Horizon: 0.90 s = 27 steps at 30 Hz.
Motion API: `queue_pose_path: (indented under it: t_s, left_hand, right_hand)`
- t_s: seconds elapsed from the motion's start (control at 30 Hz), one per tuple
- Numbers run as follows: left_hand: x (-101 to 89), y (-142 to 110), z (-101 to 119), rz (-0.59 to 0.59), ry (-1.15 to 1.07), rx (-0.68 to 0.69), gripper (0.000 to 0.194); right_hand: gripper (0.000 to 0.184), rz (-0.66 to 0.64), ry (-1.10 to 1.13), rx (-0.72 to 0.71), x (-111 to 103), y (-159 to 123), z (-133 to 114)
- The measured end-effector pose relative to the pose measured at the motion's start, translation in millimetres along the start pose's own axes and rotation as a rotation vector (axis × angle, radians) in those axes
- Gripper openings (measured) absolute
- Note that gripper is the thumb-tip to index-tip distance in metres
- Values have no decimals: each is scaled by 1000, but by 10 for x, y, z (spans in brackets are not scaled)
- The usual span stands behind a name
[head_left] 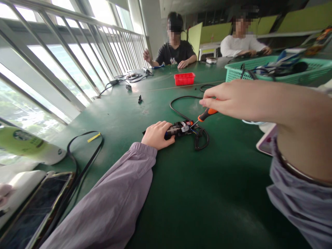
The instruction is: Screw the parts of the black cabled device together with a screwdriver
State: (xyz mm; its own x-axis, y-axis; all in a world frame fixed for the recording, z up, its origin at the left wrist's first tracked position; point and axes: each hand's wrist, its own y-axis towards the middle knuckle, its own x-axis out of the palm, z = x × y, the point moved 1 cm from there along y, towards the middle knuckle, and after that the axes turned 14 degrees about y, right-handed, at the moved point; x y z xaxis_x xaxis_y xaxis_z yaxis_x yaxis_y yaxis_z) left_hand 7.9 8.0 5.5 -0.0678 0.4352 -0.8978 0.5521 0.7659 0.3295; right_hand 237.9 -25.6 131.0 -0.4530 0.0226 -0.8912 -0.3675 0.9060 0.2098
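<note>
Right forearm [307, 141] foremost; right hand [225, 96] grips screwdriver [205, 114] pointing down-left; left hand [157, 135] clasps device [178, 129], long axis crosswise.

R grip [228, 97] w/ screwdriver [204, 115] @ device [178, 129]

The screwdriver [205, 114] is orange and black — the tabletop [186, 197] green, the small basket [184, 80] red.

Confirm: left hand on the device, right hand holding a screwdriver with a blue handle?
Handle colour is wrong: the head view shows the screwdriver has an orange and black one, not blue. The rest stands: left hand on the device, right hand holding the screwdriver.
</note>
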Motion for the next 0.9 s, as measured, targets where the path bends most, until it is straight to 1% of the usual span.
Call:
queue_pose_path:
  t_s: [0.1, 0.17, 0.27, 0.33, 0.43, 0.5, 0.57, 0.63, 0.77, 0.9]
  left_hand:
    - [2, -1, -6, -3, -12, -1, 36]
    - [2, -1, -9, -5, -13, -6, 36]
    - [2, -2, -11, -9, -9, -9, 36]
    - [1, -2, -8, -12, -9, -9, 36]
    - [-1, -1, -4, -15, -8, -9, 36]
    - [-1, 1, -3, -18, -9, -10, 36]
    - [0, 3, -4, -20, -10, -12, 36]
    - [1, 4, -7, -19, -12, -13, 36]
    - [1, 4, -11, -13, -14, -7, 37]
    - [-1, 0, -4, -12, -8, -5, 36]
  right_hand:
    - [36, -99, -105, 36, -25, 29, 49]
    - [37, -117, -137, 30, -48, 46, 68]
    - [36, -91, -134, 24, -64, 45, 56]
    - [34, -69, -116, 56, -59, 27, 15]
    - [38, -59, -103, 108, -47, 1, -65]
    - [39, -47, -118, 110, -46, -3, -95]
    - [37, -37, -139, 83, -51, 2, -90]
    - [34, -54, -146, 58, -58, 10, -58]
    - [31, -88, -144, 59, -63, 14, -8]
    - [39, -71, -141, 96, -49, 1, -40]
